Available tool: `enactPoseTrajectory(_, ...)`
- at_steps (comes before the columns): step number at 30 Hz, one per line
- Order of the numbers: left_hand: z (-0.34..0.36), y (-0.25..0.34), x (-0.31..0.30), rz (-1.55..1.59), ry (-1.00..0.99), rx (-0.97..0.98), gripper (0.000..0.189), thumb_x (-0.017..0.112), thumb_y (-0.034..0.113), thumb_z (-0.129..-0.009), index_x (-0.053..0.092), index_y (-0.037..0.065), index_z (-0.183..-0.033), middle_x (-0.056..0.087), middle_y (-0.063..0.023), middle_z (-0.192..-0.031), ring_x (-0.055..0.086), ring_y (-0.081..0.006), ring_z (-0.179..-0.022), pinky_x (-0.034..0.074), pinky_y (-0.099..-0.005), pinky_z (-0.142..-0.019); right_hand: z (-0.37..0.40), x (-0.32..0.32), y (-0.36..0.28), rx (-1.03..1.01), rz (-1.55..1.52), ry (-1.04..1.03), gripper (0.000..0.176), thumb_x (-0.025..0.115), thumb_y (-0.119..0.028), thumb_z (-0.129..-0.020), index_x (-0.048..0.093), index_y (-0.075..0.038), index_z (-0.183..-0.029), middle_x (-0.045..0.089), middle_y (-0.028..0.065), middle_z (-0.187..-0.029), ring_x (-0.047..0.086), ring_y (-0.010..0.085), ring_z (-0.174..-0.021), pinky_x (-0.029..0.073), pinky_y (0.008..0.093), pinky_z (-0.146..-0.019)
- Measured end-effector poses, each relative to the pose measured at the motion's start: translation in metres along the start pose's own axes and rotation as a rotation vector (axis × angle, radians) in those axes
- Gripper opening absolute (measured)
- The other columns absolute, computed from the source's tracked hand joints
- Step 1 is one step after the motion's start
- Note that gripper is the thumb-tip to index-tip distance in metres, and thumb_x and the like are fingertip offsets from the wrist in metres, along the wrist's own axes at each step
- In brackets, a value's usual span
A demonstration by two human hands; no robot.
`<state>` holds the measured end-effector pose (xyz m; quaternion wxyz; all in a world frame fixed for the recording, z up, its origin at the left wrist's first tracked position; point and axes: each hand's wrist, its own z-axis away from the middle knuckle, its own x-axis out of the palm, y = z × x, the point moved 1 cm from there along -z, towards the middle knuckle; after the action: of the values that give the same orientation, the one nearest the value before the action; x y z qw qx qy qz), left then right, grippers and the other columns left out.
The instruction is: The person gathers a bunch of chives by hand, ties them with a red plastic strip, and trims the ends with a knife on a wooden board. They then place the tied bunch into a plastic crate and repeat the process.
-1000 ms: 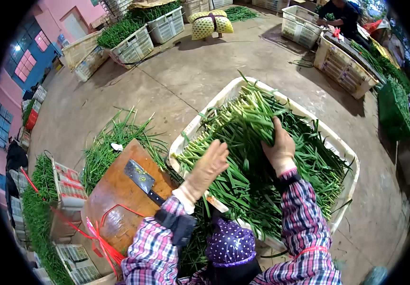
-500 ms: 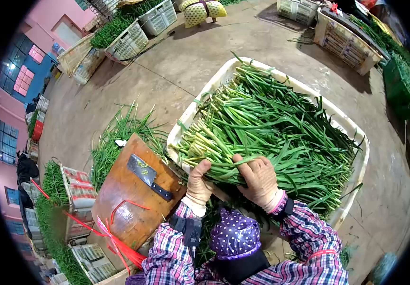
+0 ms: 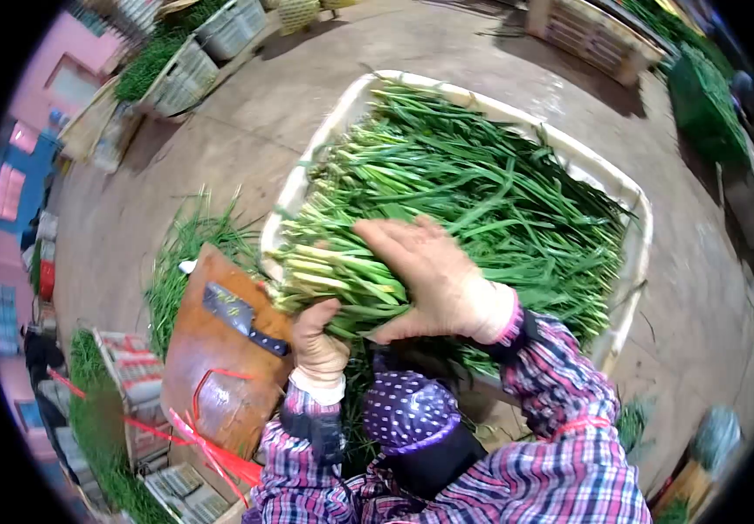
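Long green stalks with pale cut ends, which look like garlic chives (image 3: 473,183), fill a white plastic crate (image 3: 634,196). At the crate's near left corner, my left hand (image 3: 320,345) is closed on the pale end of a bunch of garlic chives (image 3: 333,271); its thumb is up, and most of its fingers are hidden under the bunch. My right hand (image 3: 442,279) lies across the same bunch with its fingers stretched out and its thumb spread wide, touching the stalks. Left of the crate, a cleaver (image 3: 241,316) rests on a brown wooden board (image 3: 220,341).
Red ties (image 3: 211,441) hang over the board's lower edge. Loose green stalks (image 3: 189,253) lie beyond the board. More crates of greens stand around, such as a white crate (image 3: 180,79) at upper left and a beige crate (image 3: 591,39) at upper right.
My right hand has moved left along the bunch and spread its fingers. My left hand stays by the pale ends. The whole view has shifted, with the crate now further left and up.
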<state>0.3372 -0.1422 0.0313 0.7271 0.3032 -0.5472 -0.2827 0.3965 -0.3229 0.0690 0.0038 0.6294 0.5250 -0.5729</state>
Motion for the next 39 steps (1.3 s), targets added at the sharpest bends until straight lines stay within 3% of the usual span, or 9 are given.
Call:
enactPoseTrajectory(3,0.014,0.014,0.002,-0.192,-0.138,0.017,0.087,0.073,0.018,-0.073,0.024,0.006,-0.144,0.048,-0.01,-0.127,0.05,-0.0237,-0.116,0.041,-0.0377,-0.1,0.004,0.007,-0.005,0.074,-0.333,-0.049,0.097,0.083,-0.033,-0.057,0.035,-0.002,-0.135,0.06,0.0223,-0.104,0.06,0.0375,-0.097,0.049,0.0385,-0.081)
enactPoseTrajectory(9,0.032,0.032,-0.006,-0.794,-0.373,0.139,0.118,0.085,0.042,-0.06,0.014,0.003,-0.145,0.034,-0.0124,-0.136,0.039,-0.0235,-0.125,0.037,-0.0397,-0.103,0.034,0.021,-0.003,0.054,-0.574,-0.161,0.076,0.079,-0.035,-0.06,0.048,-0.008,-0.124,0.062,0.0175,-0.102,0.06,0.0346,-0.095,0.05,0.0386,-0.08)
enactPoseTrajectory(10,0.045,0.038,0.033,-0.559,-0.329,-0.172,0.119,0.085,0.043,-0.058,0.015,0.002,-0.145,0.024,-0.0156,-0.144,0.029,-0.0246,-0.133,0.031,-0.0403,-0.107,0.035,0.021,-0.003,0.044,-0.607,-0.215,0.077,0.08,-0.036,-0.061,0.047,-0.007,-0.125,0.062,0.0173,-0.103,0.06,0.0345,-0.096,0.05,0.0377,-0.081)
enactPoseTrajectory(12,0.033,0.032,0.025,-0.664,-0.505,0.218,0.121,0.087,0.037,-0.058,0.011,0.003,-0.146,0.017,-0.0189,-0.149,0.025,-0.027,-0.136,0.027,-0.0416,-0.109,0.038,0.029,-0.002,0.123,-0.915,-0.367,0.069,0.081,-0.033,-0.062,0.05,-0.009,-0.119,0.064,0.0143,-0.1,0.062,0.0287,-0.093,0.049,0.0363,-0.08)
enactPoseTrajectory(13,0.043,0.019,0.041,-0.53,-0.382,0.178,0.125,0.084,0.049,-0.054,0.011,0.007,-0.146,0.025,-0.0214,-0.147,0.025,-0.0303,-0.136,0.022,-0.043,-0.112,0.039,0.032,-0.001,0.079,-0.98,-0.343,0.067,0.08,-0.031,-0.064,0.05,-0.008,-0.12,0.064,0.0136,-0.102,0.062,0.027,-0.094,0.049,0.0355,-0.081)
enactPoseTrajectory(16,0.044,0.028,0.05,-0.305,-0.568,-0.095,0.113,0.084,0.024,-0.065,0.009,0.01,-0.147,0.021,-0.0213,-0.147,0.035,-0.0318,-0.131,0.033,-0.0425,-0.107,0.036,0.031,0.001,-0.004,-1.127,-0.365,0.064,0.078,-0.023,-0.069,0.049,-0.006,-0.123,0.064,0.011,-0.105,0.061,0.0222,-0.098,0.048,0.0327,-0.085)
enactPoseTrajectory(21,0.037,0.018,0.039,-0.24,-0.305,0.062,0.08,0.072,0.024,-0.067,0.035,0.001,-0.134,0.058,-0.02,-0.111,0.054,-0.0319,-0.111,0.03,-0.0521,-0.108,0.031,0.028,-0.001,0.091,-0.882,-0.3,0.074,0.078,-0.034,-0.068,0.045,-0.013,-0.132,0.065,0.0138,-0.1,0.063,0.023,-0.092,0.049,0.0331,-0.08)
enactPoseTrajectory(28,0.028,0.069,0.008,0.159,-0.205,0.359,0.054,0.058,0.023,-0.085,0.04,0.009,-0.133,0.055,-0.0135,-0.115,0.052,-0.0292,-0.109,0.031,-0.053,-0.107,0.042,-0.005,0.019,0.217,-0.534,-0.379,0.079,0.072,-0.046,-0.071,0.042,-0.012,-0.135,0.062,0.0211,-0.11,0.061,0.0305,-0.101,0.047,0.0387,-0.085)
enactPoseTrajectory(39,0.096,0.17,-0.144,0.014,0.442,0.659,0.051,0.056,0.044,-0.084,0.059,0.004,-0.116,0.06,-0.014,-0.117,0.054,-0.0311,-0.107,0.042,-0.0469,-0.094,0.176,-0.029,0.081,0.677,-0.023,-0.073,0.021,0.06,-0.023,-0.085,0.066,-0.01,-0.1,0.067,0.0131,-0.089,0.064,0.027,-0.081,0.049,0.0353,-0.074)
